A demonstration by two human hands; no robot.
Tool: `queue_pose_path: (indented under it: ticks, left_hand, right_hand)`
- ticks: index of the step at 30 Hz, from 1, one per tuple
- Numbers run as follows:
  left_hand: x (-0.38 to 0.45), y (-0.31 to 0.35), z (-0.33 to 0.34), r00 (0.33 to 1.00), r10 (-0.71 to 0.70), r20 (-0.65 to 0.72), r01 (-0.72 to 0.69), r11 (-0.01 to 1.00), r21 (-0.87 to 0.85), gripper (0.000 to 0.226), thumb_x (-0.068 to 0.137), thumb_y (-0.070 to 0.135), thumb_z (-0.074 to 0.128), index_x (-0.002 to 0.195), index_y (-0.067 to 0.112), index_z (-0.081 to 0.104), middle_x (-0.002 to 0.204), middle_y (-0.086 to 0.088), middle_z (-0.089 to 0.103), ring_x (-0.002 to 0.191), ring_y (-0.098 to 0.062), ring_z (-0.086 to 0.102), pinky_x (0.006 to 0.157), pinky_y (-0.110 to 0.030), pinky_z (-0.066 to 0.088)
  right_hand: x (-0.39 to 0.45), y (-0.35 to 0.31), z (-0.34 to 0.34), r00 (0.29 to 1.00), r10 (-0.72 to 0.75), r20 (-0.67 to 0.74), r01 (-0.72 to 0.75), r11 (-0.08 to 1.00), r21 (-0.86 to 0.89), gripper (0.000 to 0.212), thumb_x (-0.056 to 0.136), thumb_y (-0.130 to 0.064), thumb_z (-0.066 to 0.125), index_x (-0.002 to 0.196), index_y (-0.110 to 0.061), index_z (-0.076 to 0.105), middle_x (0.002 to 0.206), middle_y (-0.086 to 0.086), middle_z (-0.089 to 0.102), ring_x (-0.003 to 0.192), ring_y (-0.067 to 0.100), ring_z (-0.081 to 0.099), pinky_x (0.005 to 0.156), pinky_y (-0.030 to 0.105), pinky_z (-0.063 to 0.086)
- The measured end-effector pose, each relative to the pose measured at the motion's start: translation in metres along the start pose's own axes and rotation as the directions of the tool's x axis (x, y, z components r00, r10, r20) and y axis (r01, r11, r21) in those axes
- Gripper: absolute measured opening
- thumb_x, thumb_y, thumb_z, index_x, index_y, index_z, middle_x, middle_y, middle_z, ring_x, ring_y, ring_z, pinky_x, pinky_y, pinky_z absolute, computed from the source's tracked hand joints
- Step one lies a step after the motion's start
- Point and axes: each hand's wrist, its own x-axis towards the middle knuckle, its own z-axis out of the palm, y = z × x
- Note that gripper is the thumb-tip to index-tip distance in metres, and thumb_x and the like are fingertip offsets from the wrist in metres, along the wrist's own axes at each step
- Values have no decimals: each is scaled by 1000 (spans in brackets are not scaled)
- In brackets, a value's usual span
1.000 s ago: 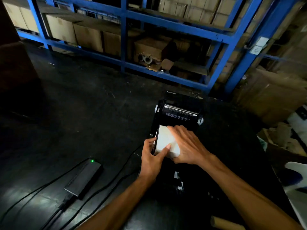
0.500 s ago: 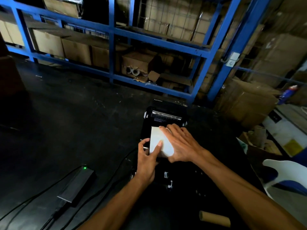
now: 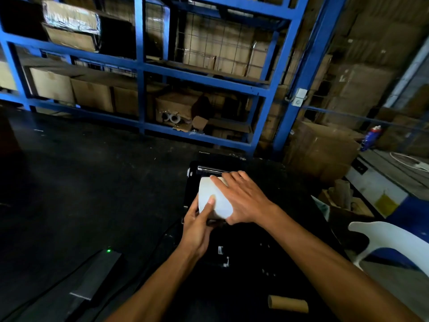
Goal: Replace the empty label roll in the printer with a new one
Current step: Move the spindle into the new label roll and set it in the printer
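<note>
Label roll: one white label roll [image 3: 214, 201] lies in the open black printer [image 3: 194, 182]; its long axis runs left to right across the bay, the curved face turned up and toward the person; its loose end reaches away toward the metal bar beyond the fingertips.
Left hand: the left hand [image 3: 197, 225] curls round the roll's left end, thumb pressed on its curved face.
Right hand: the right hand [image 3: 243, 201] lies over the roll's right side, fingers straight and spread, tips just short of the bar.
Count: one roll, one printer, one bare cardboard core [image 3: 287, 303] well behind the right wrist; one power brick [image 3: 92, 278] with a green light, left of the left wrist.
Surface: a dark black table [image 3: 81, 182].
Room: blue shelving [image 3: 139, 66] stacked with cardboard boxes stands beyond the fingers; dim light.
</note>
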Motion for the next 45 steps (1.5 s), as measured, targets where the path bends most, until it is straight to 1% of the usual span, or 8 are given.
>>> queue_pose_path:
  ticks: [4,9,15,24,30,37,41,45]
  left_hand:
    - [0,5,3,1000,5,6,-5,999,-49,45,84,28,66,125,11,59,113,-14,70,99,-25,69,72,-38,58]
    - [3,14,6,996,0,89,11,993,-119,43,86,30,61,125,13,60,122,-14,67,111,-29,64,95,-52,50]
    - [5,19,-2,995,-24,96,40,985,-170,50,85,33,62,132,19,54,136,-13,56,124,-31,54,96,-56,49]
    - [-3,25,-6,996,-3,88,11,996,-89,49,85,32,63,132,23,53,136,-11,56,125,-32,52,88,-50,55]
    - [-9,33,-1,990,74,119,-77,997,16,51,87,30,61,136,25,49,131,-8,60,121,-28,56,86,-45,55]
    - [-12,37,-2,979,146,140,-165,977,136,55,87,31,64,139,24,46,127,-7,63,115,-25,62,79,-36,56]
    - [-9,38,-7,973,182,143,-213,947,240,77,81,34,73,146,33,31,130,-2,63,118,-25,60,96,-47,50]
    - [-7,40,-10,963,212,167,-260,891,372,83,75,38,79,144,42,31,126,7,65,117,-17,62,94,-33,53]
  right_hand:
    - [-4,-1,-9,998,-15,-64,14,1000,-15,108,65,-51,71,149,-16,14,145,16,33,124,33,36,112,42,16]
    - [-14,9,-31,966,65,-252,-2,969,245,109,62,-65,71,150,-24,20,156,10,25,141,27,23,116,41,9]
    - [-39,-1,-10,643,760,-94,-104,208,973,47,91,-32,61,133,-12,53,125,3,60,108,11,59,80,3,42]
    - [-46,-26,11,581,812,-57,-26,89,996,30,93,-9,58,122,-6,61,109,-6,62,88,-23,55,72,-3,41]
    - [-39,-45,12,436,900,-11,-76,48,996,28,93,-13,58,121,-10,63,122,3,66,105,0,56,75,-7,38]
    - [-32,-53,6,448,881,151,-83,-127,988,29,97,-23,49,121,-16,64,122,-1,65,108,1,55,87,10,39]
    - [-29,-56,3,508,816,277,-56,-290,956,30,95,-46,46,79,-43,71,87,-16,71,76,-8,66,64,11,48]
    - [-27,-59,9,522,781,344,0,-404,915,29,89,-51,55,104,-30,66,95,-7,73,77,1,70,58,12,52]
